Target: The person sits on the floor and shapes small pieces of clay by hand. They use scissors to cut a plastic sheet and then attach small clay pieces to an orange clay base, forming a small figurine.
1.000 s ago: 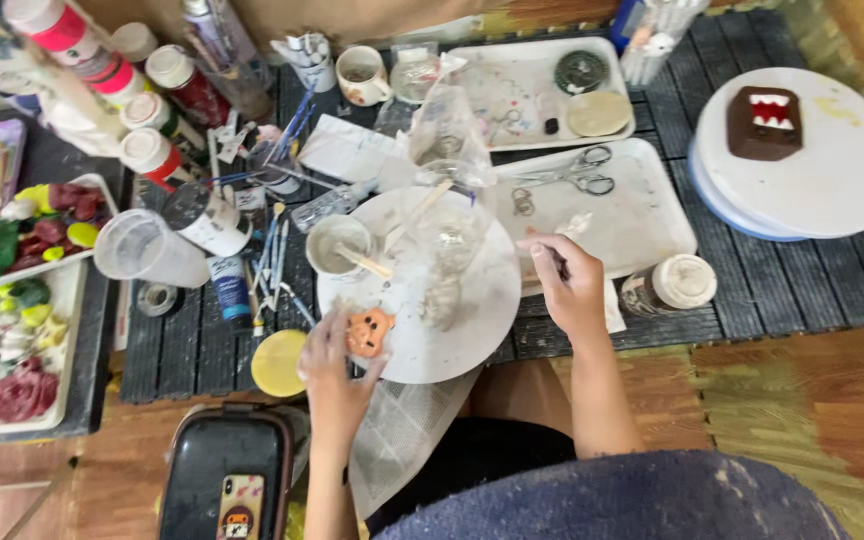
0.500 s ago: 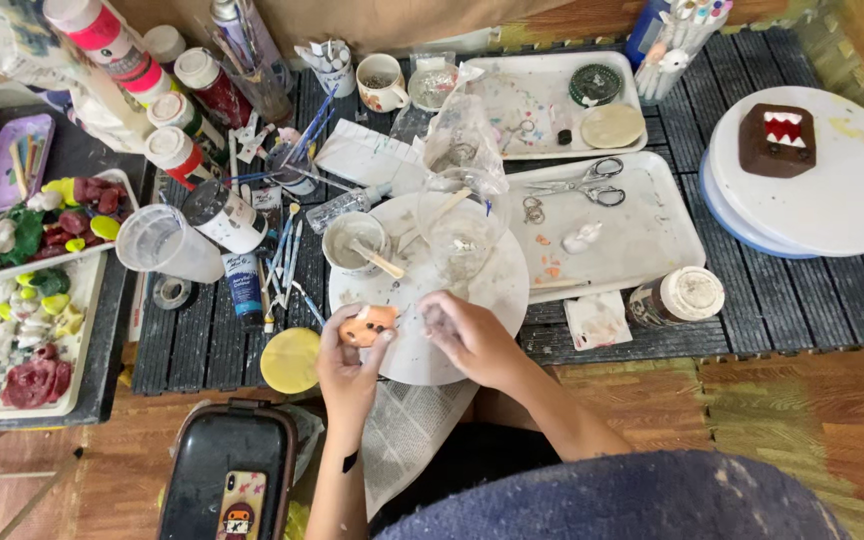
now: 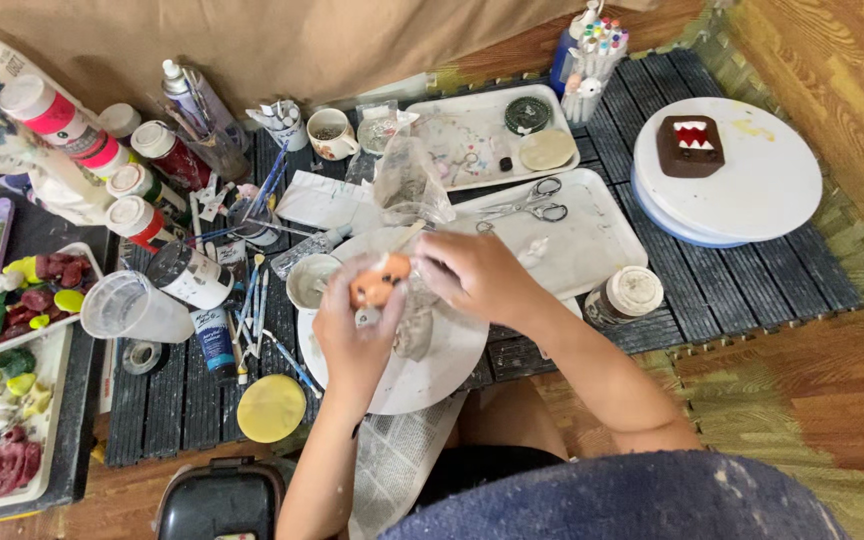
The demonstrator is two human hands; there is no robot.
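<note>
My left hand point(image 3: 352, 335) holds a small orange clay figure point(image 3: 377, 287) above a round white plate point(image 3: 447, 365). My right hand point(image 3: 477, 275) is right beside the figure, fingers pinched on a thin tool whose pale stick end point(image 3: 407, 236) pokes out toward the figure. A small white cup point(image 3: 310, 280) stands at the plate's left edge. The tool's tip is hidden behind my fingers.
Scissors point(image 3: 527, 205) lie on a white tray point(image 3: 602, 235). A brown block figure point(image 3: 689, 145) sits on a white turntable point(image 3: 752, 190). Paint bottles point(image 3: 152, 200), brushes, a clear cup point(image 3: 132, 308), a yellow disc point(image 3: 270, 408) and trays of clay pieces point(image 3: 7, 390) crowd the left.
My right hand has come from the tray on the right across to the figure. My left hand has lifted the orange figure higher over the plate. The view has shifted closer.
</note>
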